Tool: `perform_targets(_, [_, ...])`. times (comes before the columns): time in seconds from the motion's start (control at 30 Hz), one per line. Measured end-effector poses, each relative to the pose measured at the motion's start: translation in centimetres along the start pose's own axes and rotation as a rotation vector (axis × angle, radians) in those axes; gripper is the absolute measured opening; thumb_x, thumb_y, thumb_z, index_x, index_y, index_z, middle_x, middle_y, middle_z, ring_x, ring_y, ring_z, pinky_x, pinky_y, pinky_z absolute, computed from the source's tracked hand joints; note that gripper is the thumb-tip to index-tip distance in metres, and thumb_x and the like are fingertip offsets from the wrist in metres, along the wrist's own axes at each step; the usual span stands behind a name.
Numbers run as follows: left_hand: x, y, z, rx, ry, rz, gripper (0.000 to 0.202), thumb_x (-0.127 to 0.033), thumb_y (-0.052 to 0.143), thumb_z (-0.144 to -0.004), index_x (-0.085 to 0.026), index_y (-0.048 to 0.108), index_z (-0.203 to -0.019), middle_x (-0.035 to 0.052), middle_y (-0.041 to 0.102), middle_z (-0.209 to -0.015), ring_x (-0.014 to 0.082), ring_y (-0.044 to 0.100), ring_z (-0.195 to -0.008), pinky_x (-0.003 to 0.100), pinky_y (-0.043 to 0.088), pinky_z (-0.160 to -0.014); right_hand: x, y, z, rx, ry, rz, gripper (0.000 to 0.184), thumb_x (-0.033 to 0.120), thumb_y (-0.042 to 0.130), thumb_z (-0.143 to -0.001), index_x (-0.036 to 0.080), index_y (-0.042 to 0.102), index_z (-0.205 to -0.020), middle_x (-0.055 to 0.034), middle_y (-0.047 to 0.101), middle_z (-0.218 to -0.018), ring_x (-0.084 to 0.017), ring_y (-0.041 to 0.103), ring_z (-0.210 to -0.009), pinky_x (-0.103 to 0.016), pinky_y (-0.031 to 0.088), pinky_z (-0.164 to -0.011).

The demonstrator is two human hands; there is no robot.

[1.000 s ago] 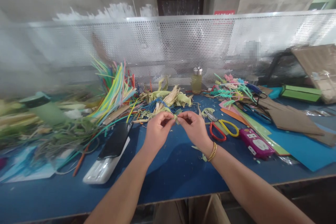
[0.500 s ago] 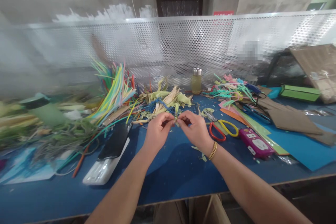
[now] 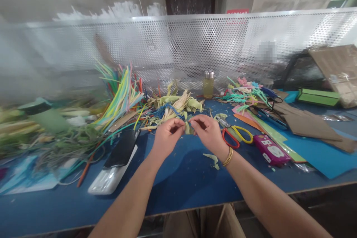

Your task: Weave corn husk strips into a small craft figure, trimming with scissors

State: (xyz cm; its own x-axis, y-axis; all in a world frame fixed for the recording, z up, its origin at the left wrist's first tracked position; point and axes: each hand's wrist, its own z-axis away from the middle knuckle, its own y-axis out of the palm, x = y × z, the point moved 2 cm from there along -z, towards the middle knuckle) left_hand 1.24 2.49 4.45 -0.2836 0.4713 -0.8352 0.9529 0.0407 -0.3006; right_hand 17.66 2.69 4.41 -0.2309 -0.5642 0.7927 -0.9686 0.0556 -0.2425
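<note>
Over the blue table, my left hand and my right hand meet fingertip to fingertip. Both pinch a small pale green husk strip between them. The right wrist wears a gold bangle. Just behind the hands lies a heap of dried corn husks with some blue cord in it. A green scrap lies on the table under my right wrist.
Red and yellow handled scissors and a purple device lie to the right. A black phone on a white tray sits to the left, beside coloured strips. A small bottle, cardboard and a perforated metal screen stand behind.
Both hands have shifted slightly away from me and stay pinched together on the husk strip. The view has tipped a little downward.
</note>
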Motion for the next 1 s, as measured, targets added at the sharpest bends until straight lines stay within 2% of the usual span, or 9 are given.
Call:
perform_targets(0.13, [0.1, 0.3, 0.0, 0.083, -0.003, 0.016, 0.008, -0.026, 0.066, -0.080, -0.018, 0.066, -0.084, 0.0012, 0.068, -0.070, 0.0153, 0.064, -0.065, 0.026, 0.050, -0.063, -0.6, -0.3, -0.5, 0.031, 0.029, 0.027, 0.016, 0.031, 0.063, -0.082, 0.019, 0.066, -0.073, -0.0008, 0.064, -0.068, -0.012, 0.056, -0.061, -0.024, 0.044, -0.058])
perform_targets(0.33, [0.1, 0.4, -0.2, 0.181, -0.074, 0.114, 0.007, -0.025, 0.066, -0.080, -0.018, 0.065, -0.083, 0.0000, 0.066, -0.068, 0.0139, 0.062, -0.062, 0.025, 0.049, -0.061, -1.4, 0.0, -0.6, 0.094, 0.271, -0.255, 0.026, 0.041, 0.070, -0.074, 0.018, 0.060, -0.068, 0.0044, 0.052, -0.055, -0.008, 0.043, -0.050, -0.021, 0.034, -0.048])
perform_targets(0.57, [-0.1, 0.4, 0.1, 0.245, -0.164, 0.181, 0.009, -0.026, 0.069, -0.079, -0.019, 0.066, -0.084, -0.0013, 0.065, -0.066, 0.0129, 0.061, -0.062, 0.025, 0.048, -0.061, -1.4, 0.2, -0.5, 0.100, 0.496, -0.563, 0.034, 0.045, 0.074, -0.067, 0.019, 0.053, -0.062, 0.0076, 0.043, -0.047, -0.006, 0.035, -0.044, -0.023, 0.030, -0.046])
perform_targets(1.0, [-0.1, 0.7, 0.5, 0.346, -0.211, 0.227, 0.012, -0.028, 0.070, -0.080, -0.018, 0.065, -0.084, -0.0006, 0.064, -0.072, 0.0121, 0.061, -0.064, 0.024, 0.046, -0.061, -1.9, -0.4, -1.1, -0.103, 0.386, -0.607, 0.042, 0.051, 0.077, -0.068, 0.020, 0.050, -0.061, 0.0066, 0.044, -0.052, -0.008, 0.038, -0.050, -0.025, 0.031, -0.052])
